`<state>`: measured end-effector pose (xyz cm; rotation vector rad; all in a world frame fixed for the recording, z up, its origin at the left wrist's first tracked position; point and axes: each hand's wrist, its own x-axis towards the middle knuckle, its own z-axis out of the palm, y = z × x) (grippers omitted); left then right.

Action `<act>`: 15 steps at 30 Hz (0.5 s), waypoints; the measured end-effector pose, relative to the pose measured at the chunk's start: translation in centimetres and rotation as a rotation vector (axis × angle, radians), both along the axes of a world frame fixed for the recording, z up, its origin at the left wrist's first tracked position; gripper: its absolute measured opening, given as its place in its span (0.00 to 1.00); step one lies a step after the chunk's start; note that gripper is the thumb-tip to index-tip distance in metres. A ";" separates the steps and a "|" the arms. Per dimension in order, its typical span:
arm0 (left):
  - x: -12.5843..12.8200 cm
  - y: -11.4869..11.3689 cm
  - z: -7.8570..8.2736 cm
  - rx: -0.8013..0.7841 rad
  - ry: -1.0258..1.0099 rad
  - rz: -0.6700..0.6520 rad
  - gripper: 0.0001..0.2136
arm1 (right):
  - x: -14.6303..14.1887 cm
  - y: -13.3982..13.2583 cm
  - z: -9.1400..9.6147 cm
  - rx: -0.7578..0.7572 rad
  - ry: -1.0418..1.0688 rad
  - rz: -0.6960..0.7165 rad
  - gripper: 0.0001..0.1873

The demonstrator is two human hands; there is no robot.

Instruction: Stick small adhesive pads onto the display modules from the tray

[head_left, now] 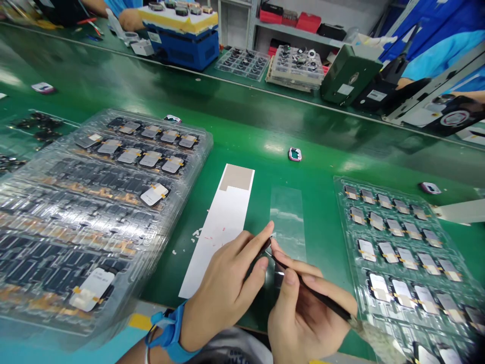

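At the near edge of the green bench (265,126), betw. two lots of trays, a small dark part (264,254) is pinched by the left hand (223,288) betw. thumb & forefinger. It is lifted just off the surface & gripped at its edges, prob. so its face is kept free of prints. The right hand (303,313) is closed round black tweezers (322,298), pen-fashion, w/ the tips brought to the part. The two hands are touching, likely so each is steadied by the other. Whether anything is caught betw. the tips cannot be told. A blue wrist strap (172,328) is worn on the left wrist, presumably vs. static. A white backing strip (223,222) & a clear film strip (288,217) are laid flat side by side just beyond the fingers, within short reach. Stacked trays (94,202) are set to the left, a single tray (397,253) to the right, w/ each piece seated in its own pocket so none touches its neighbour. A lone framed piece (294,154) is left further out, well apart
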<state>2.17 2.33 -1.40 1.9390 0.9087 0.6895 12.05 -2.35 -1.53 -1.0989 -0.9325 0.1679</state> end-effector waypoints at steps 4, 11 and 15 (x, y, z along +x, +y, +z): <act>0.0 -0.3 0.6 0.081 0.004 0.041 0.20 | -0.1 0.2 0.2 0.064 -0.002 -0.101 0.17; -9.2 -2.6 4.4 0.389 0.192 0.231 0.13 | 1.8 -1.3 -2.1 -0.174 -0.037 -0.096 0.08; -17.9 -1.0 6.8 0.370 0.477 0.513 0.04 | 3.1 -1.9 -3.9 -0.305 -0.032 0.008 0.12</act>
